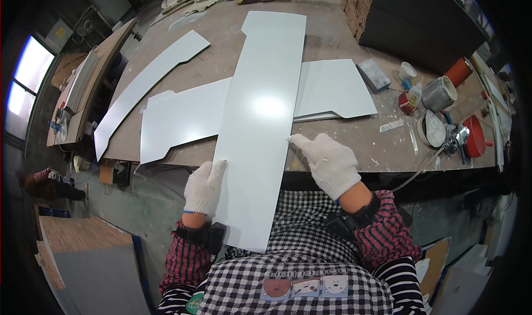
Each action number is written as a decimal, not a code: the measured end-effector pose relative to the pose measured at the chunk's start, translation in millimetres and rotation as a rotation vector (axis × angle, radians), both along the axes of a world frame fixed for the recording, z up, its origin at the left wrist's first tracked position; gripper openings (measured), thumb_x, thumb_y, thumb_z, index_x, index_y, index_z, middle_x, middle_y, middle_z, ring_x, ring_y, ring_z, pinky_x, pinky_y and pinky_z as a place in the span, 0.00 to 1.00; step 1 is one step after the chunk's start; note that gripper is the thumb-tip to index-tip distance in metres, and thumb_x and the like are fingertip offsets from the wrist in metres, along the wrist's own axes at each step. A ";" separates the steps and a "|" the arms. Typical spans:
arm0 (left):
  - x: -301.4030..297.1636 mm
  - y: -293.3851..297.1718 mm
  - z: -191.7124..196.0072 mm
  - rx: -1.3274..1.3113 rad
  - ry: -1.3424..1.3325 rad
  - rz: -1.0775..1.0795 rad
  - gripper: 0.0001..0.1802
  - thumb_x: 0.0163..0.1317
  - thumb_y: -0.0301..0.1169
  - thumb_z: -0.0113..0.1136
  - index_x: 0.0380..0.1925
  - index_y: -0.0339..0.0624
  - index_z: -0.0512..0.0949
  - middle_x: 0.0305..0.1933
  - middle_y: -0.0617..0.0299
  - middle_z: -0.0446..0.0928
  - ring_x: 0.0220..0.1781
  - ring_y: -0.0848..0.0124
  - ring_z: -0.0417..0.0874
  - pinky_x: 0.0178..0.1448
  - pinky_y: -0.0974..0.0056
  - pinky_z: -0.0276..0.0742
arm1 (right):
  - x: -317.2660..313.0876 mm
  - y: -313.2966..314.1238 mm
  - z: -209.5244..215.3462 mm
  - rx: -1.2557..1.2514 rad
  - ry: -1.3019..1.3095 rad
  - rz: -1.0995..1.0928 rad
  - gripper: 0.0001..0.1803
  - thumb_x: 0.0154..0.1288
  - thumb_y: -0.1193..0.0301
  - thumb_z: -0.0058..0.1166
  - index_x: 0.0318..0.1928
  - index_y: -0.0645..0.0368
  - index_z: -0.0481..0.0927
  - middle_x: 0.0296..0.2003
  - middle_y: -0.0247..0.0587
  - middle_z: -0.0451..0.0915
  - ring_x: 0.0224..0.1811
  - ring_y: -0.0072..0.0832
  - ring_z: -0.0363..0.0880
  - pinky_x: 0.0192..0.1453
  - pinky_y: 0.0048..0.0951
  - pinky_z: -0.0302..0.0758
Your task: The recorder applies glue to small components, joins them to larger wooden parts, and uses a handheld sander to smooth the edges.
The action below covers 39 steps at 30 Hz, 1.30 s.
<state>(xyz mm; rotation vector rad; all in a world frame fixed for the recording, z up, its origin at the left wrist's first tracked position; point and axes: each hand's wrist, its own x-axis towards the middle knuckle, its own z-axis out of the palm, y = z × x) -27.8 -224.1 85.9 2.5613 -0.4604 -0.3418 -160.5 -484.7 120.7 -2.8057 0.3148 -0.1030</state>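
A long white panel (255, 149) with a notched far end points away from me, its near end reaching past the table edge over my apron. My left hand (202, 187), in a white knit glove, grips its left edge with the thumb side on top. Opposite, my right hand (330, 162), gloved the same way, holds the right edge between its fingertips. Beneath the long panel more white notched panels lie crosswise, one part (185, 118) showing at left and another (332, 88) at right. A narrow curved white panel (149, 93) lies apart at the far left.
On the table (354, 137) at right are a grey sanding block (374, 75), a metal can (439, 93), a bowl of white filler (432, 129), a red pan (474, 136) and a cable. A large dark box (421, 21) stands behind. Stacked boards (94, 259) are at lower left.
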 end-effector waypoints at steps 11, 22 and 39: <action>1.5 1.7 -2.4 0.024 0.039 0.042 0.31 0.70 0.57 0.48 0.37 0.38 0.80 0.38 0.42 0.80 0.44 0.42 0.80 0.46 0.47 0.73 | -18.6 14.0 -1.3 -0.004 0.089 0.040 0.22 0.69 0.72 0.46 0.61 0.38 0.75 0.32 0.42 0.78 0.36 0.41 0.82 0.37 0.41 0.80; 2.9 2.5 -4.2 0.028 0.022 0.033 0.33 0.70 0.60 0.46 0.35 0.38 0.79 0.37 0.41 0.80 0.44 0.41 0.79 0.46 0.46 0.73 | -15.6 -0.8 -22.2 0.215 -0.142 -0.042 0.19 0.70 0.69 0.48 0.60 0.39 0.76 0.33 0.44 0.79 0.39 0.42 0.81 0.39 0.41 0.80; 5.0 3.0 -10.0 -0.012 -0.024 0.014 0.34 0.71 0.60 0.45 0.33 0.35 0.79 0.37 0.40 0.79 0.43 0.41 0.79 0.46 0.46 0.72 | -41.8 3.1 -39.9 0.509 -0.280 -0.084 0.16 0.73 0.63 0.51 0.56 0.50 0.80 0.40 0.42 0.83 0.42 0.41 0.83 0.47 0.39 0.79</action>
